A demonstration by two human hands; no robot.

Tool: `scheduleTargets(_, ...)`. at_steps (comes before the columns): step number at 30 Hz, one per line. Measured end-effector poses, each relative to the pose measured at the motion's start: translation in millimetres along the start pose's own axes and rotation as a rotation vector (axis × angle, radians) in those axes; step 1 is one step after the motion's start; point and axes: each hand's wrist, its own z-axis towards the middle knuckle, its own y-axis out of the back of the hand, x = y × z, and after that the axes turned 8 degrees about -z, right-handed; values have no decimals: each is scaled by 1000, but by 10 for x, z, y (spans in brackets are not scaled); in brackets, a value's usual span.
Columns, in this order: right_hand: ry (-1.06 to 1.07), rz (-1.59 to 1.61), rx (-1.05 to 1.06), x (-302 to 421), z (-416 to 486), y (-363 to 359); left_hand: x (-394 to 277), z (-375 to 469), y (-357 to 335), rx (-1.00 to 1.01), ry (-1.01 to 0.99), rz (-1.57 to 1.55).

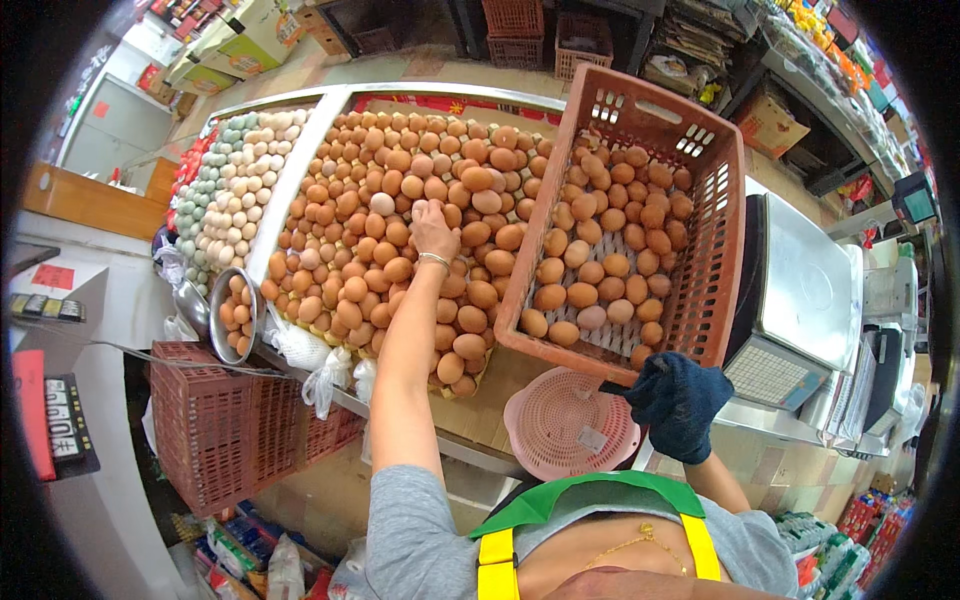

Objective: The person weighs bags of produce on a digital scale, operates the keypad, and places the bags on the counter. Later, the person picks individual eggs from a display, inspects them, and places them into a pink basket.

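My left hand (pixel 435 231), with a bracelet at the wrist, reaches over a broad display of brown eggs (pixel 352 289). Its fingers are bent down among the eggs, touching or close to a brown egg (pixel 452 216); whether they grip one is hidden. A pale egg (pixel 382 203) lies just left of it. A dark blue cloth or glove covers my right hand (pixel 679 405), which is at the near rim of a reddish-brown plastic crate (pixel 701 247). Its fingers cannot be made out. Loose brown eggs (pixel 615 217) lie in the crate, which rests tilted on the display's right side.
A pink plastic colander (pixel 574 420) sits below the crate. On the right stands a scale with a metal platform (pixel 806 259). A metal bowl (pixel 255 330) of eggs is at the left edge. Beyond a white divider (pixel 296 169) are greenish and cream eggs (pixel 232 202). Stacked crates (pixel 217 427) stand below.
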Motion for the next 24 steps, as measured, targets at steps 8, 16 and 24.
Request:
scheduleTargets(8,147,-223,-93,83,14,2,-178,-169,346,-364,312,-891)
scheduleTargets(16,152,3,-268,39,-3,66,-1689,-1230,1418,362,250,-1705)
scheduleTargets(24,98,401,38,141,-111,175,-2401,-2065,1272,431,3,-1248)
